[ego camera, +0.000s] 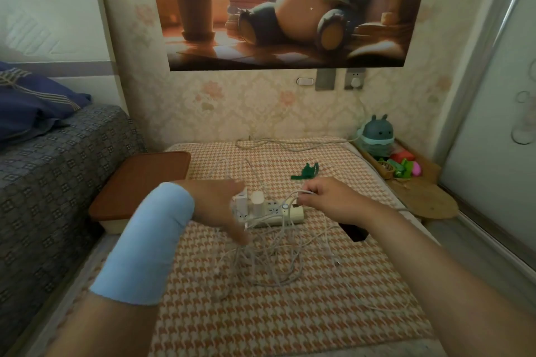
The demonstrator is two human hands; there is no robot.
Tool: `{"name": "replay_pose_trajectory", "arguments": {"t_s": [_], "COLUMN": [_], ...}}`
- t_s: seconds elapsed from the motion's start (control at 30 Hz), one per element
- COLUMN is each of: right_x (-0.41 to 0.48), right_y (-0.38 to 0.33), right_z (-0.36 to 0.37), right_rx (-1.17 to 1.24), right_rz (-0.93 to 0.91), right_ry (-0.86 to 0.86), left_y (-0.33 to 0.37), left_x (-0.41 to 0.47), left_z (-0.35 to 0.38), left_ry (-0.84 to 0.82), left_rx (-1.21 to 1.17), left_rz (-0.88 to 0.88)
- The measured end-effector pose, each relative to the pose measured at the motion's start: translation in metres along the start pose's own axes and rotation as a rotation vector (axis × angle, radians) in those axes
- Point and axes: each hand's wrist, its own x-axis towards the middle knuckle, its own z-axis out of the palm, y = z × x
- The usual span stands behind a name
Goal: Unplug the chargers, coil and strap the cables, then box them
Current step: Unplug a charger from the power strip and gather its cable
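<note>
Beside the power strip (pixel 293 214), right hand (pixel 329 200) pinches cable (pixel 301 192).

Low surface under an orange-and-cream houndstooth cloth (pixel 261 327). Near its middle, a cream power strip (pixel 293 215). Just in front of the strip, a loose tangle of white cables (pixel 269 264). Behind it to the right, green straps (pixel 306 172). Left of it, at the cloth's edge, a box (pixel 139 182) with a brown lid. Far behind it, a pale cord (pixel 278 143) along the back edge. Just right of it, a small black thing (pixel 352 232), partly hidden.
</note>
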Motion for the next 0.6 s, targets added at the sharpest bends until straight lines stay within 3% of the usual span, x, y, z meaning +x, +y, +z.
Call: {"name": "replay_pose_trajectory", "arguments": {"t_s": [0.07,0.13,0.2,0.3,0.43,0.5,0.6], "right_x": [0.000,-0.001,-0.002,-0.003,-0.007,-0.008,-0.008], "right_y": [-0.003,-0.005,0.000,0.018,0.051,0.065,0.073], "right_z": [0.001,0.000,-0.001,-0.004,-0.009,-0.009,-0.001], "right_rx": [0.046,0.112,0.184,0.133,0.041,-0.005,-0.077], "right_rz": [-0.014,-0.014,0.008,0.040,0.086,0.125,0.184], "right_ry": [-0.009,-0.022,-0.019,-0.016,-0.014,-0.049,-0.074], "left_y": [0.033,0.054,0.054,0.036,0.016,0.008,0.009], "left_x": [0.018,0.047,0.076,0.091,0.087,0.086,0.093], "left_z": [0.012,0.041,0.069,0.082,0.065,0.056,0.054], "left_ry": [0.240,0.379,0.344,0.165,-0.134,-0.132,0.059], "left_rx": [-0.261,-0.424,-0.492,-0.573,-0.206,-0.120,-0.207], "left_rz": [0.188,0.245,0.244,0.204,0.160,0.142,0.165]}}
